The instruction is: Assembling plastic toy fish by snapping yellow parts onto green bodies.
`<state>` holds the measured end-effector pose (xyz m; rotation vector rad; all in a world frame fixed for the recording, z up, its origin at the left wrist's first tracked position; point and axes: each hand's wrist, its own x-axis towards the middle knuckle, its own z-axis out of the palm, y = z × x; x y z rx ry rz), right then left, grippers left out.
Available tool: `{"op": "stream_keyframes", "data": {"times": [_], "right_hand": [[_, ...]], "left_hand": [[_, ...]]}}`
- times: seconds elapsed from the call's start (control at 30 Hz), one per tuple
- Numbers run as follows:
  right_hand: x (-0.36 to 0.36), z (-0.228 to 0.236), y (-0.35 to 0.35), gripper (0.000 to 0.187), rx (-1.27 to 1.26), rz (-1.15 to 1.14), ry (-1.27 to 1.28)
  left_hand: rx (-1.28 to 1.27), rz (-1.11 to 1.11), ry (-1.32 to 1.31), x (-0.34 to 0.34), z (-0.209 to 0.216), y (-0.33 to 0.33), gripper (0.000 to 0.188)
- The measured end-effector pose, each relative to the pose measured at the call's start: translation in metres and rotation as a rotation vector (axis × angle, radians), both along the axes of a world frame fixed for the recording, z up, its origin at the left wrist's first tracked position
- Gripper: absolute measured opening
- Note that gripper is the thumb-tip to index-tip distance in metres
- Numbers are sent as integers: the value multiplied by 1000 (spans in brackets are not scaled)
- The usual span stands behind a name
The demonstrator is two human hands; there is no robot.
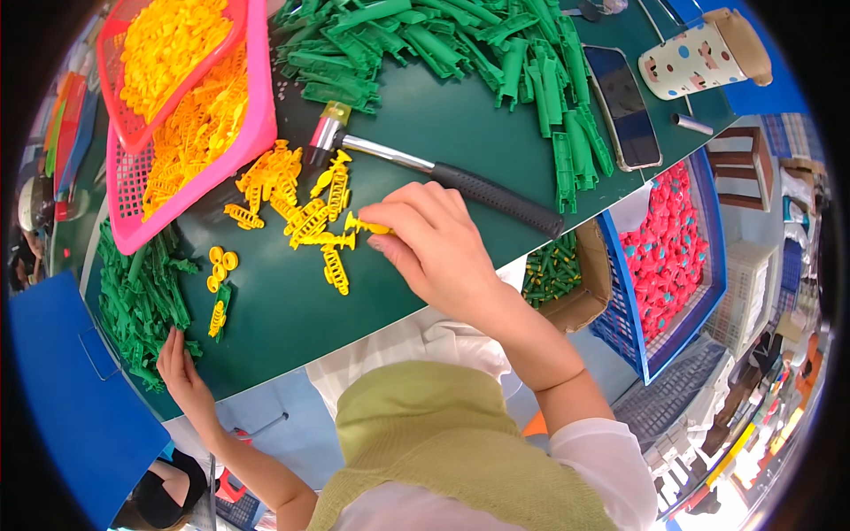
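Observation:
My right hand pinches a yellow plastic piece with a flared end, just above the table. Beside it lies a loose cluster of yellow ribbed plastic pieces. At the table's left edge my left hand has its fingers stretched out against a pile of green plastic pieces; its fingertips are partly lost among them. Between the hands sit several small yellow round caps and a green piece with a yellow part in it.
A hammer lies across the table beyond my right hand. Pink baskets of yellow parts stand at the far left. A heap of green half-shells, a phone and a patterned cup occupy the far side. A blue crate holds red parts.

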<state>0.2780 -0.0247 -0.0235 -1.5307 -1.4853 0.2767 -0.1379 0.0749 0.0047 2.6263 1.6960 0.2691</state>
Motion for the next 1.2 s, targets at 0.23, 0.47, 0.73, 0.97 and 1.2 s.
{"op": "stream_keyframes", "data": {"times": [0.23,0.47,0.73,0.97,1.2], "right_hand": [[3,1,-2,27,21,50,169],[6,0,-4,20,34,73,195],[4,-4,-6,25,16,70,253],[5,-1,-7,29,-2,57,170],[5,-1,-6,24,45,29,152]], "left_hand": [[19,-39,104,7,15,-1,38],[98,-35,130,-13,12,18,22],[298,-1,-192,22,35,4,15],[-139,-345,-383,146,34,-51,24],[-132,-501,-279,180,16,-50,22]]}}
